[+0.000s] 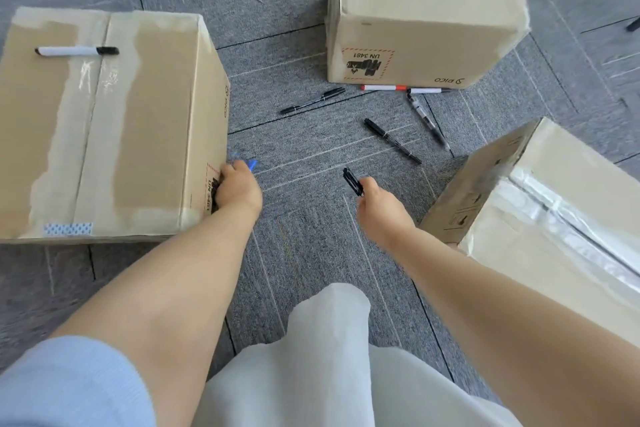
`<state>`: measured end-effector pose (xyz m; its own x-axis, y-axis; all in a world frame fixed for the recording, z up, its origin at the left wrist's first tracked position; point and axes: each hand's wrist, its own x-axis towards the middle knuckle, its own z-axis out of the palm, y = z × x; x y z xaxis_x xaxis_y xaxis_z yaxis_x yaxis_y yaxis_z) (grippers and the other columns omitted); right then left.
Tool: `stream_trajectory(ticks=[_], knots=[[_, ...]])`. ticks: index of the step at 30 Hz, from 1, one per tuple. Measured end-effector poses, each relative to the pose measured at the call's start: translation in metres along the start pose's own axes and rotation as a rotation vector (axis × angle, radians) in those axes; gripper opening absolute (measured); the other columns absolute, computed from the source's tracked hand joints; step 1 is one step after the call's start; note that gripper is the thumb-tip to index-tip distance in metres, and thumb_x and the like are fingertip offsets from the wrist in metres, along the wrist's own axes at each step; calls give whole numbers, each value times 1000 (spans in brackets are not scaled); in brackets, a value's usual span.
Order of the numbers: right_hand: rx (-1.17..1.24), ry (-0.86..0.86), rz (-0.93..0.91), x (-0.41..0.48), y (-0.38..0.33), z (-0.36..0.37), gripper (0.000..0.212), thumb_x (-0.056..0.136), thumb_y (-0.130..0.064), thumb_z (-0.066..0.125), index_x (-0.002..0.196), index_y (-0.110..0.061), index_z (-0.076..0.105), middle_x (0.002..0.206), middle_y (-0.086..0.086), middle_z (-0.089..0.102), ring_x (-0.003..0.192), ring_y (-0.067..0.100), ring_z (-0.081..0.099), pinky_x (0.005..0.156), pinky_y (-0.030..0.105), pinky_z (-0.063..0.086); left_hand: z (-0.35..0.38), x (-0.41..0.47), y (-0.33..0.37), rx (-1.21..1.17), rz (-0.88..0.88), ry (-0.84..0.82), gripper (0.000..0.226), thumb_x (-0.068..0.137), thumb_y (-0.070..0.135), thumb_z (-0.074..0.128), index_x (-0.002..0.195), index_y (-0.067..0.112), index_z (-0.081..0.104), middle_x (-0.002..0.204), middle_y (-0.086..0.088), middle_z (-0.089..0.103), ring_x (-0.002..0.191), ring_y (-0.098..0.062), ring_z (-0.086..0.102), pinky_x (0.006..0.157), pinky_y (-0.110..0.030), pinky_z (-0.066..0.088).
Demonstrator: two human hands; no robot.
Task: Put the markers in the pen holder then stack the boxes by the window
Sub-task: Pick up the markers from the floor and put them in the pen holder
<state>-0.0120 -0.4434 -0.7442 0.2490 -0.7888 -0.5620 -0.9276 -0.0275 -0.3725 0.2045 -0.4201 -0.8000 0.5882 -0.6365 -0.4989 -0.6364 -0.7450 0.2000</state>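
Three cardboard boxes stand on grey carpet (311, 236) around a bare patch where pens lie scattered. The left box (104, 128) is taped shut, and a white marker (77, 51) with a black cap lies across its top near the far edge. The far box (426, 21) sits right of centre, its near face showing a hazard label and printed logo. The right box (540, 218) is tilted, one corner raised toward the middle. The left hand (237, 185) is pressed against the near right side of the left box, fingers curled around something blue (247, 163) that pokes out past the knuckles; what it is cannot be told, and the hand looks closed on it. The right hand (379, 206) is closed around a black marker (353, 181), whose end sticks up and to the left from the fist, above the carpet. On the floor against the far box lie a red-capped marker (382, 88) and just to its right a white pen (429, 90). A thin black pen (311, 101) lies left of them. A clear pen (427, 121) runs diagonally toward the right box, and another black pen (391, 140) lies near it, parallel, between the far box and the right hand. A dark pen tip (633, 24) shows at the far right edge. A pale skirt (332, 357) and a blue sleeve (69, 388) fill the near edge.
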Motion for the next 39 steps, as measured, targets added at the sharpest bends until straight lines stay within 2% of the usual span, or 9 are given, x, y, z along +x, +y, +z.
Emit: stream_trajectory(ticks=[4, 10, 12, 15, 19, 24, 29, 34, 39], knots=[[-9, 1, 11, 0, 1, -4, 36, 96, -5, 32, 131, -10, 34, 83, 9, 54, 64, 27, 52, 46, 29, 33, 3, -11, 7, 45, 40, -68, 35, 95, 8, 45, 128, 0, 39, 125, -19, 53, 110, -35, 56, 86, -43, 46], [-22, -42, 57, -8, -17, -25, 29, 96, -6, 30, 124, -9, 35, 79, 8, 50, 61, 24, 47, 45, 29, 28, -37, -41, 27, -46, 244, -103, 32, 98, 21, 37, 119, -1, 49, 97, -9, 49, 60, -13, 43, 47, -23, 29], [-31, -75, 68, -19, -33, -38, 21, 95, -6, 31, 116, -7, 36, 83, 11, 49, 68, 28, 47, 49, 31, 30, -75, -53, 35, -87, 285, -60, 30, 98, 16, 38, 118, -3, 47, 105, -14, 52, 68, -21, 49, 51, -29, 33], [-17, -129, 64, -44, -70, -63, 15, 95, -10, 31, 108, -7, 35, 90, 19, 56, 78, 35, 55, 60, 36, 36, -140, -72, 28, -74, 334, -16, 27, 95, 11, 40, 118, -2, 46, 125, -17, 48, 93, -37, 58, 72, -41, 42], [-15, -196, 58, -80, -135, -111, 23, 92, -7, 32, 114, -5, 37, 107, 26, 59, 96, 40, 58, 67, 36, 35, -236, -92, -6, 133, 218, 10, 27, 95, 14, 43, 120, 9, 51, 128, -11, 42, 94, -36, 60, 68, -38, 41], [-37, -235, 9, -87, -200, -164, 15, 93, -8, 33, 107, -7, 37, 108, 24, 58, 95, 40, 58, 67, 36, 35, -316, -75, -26, 293, 84, -36, 32, 94, 10, 43, 125, 15, 50, 127, -10, 44, 96, -36, 60, 66, -34, 38], [-81, -231, -79, -37, -229, -186, 29, 95, -11, 32, 123, -5, 38, 111, 23, 59, 93, 37, 57, 67, 35, 35, -332, -27, -19, 277, 34, -125, 53, 91, 3, 40, 142, 13, 29, 139, -10, 39, 107, -40, 57, 77, -40, 45], [-148, -276, -105, 27, -238, -185, 26, 93, -8, 33, 118, -5, 38, 108, 24, 59, 91, 39, 58, 64, 35, 35, -324, 15, -18, 311, -5, -191, 38, 92, 2, 38, 129, 6, 43, 137, -13, 36, 103, -37, 57, 71, -37, 39], [-308, -378, -116, 74, -228, -163, 34, 94, -19, 40, 126, -7, 39, 118, 16, 56, 101, 36, 58, 67, 33, 37, -305, 54, -30, 295, -30, -214, 41, 93, 3, 39, 133, 12, 41, 139, -9, 33, 104, -36, 55, 76, -38, 43]])
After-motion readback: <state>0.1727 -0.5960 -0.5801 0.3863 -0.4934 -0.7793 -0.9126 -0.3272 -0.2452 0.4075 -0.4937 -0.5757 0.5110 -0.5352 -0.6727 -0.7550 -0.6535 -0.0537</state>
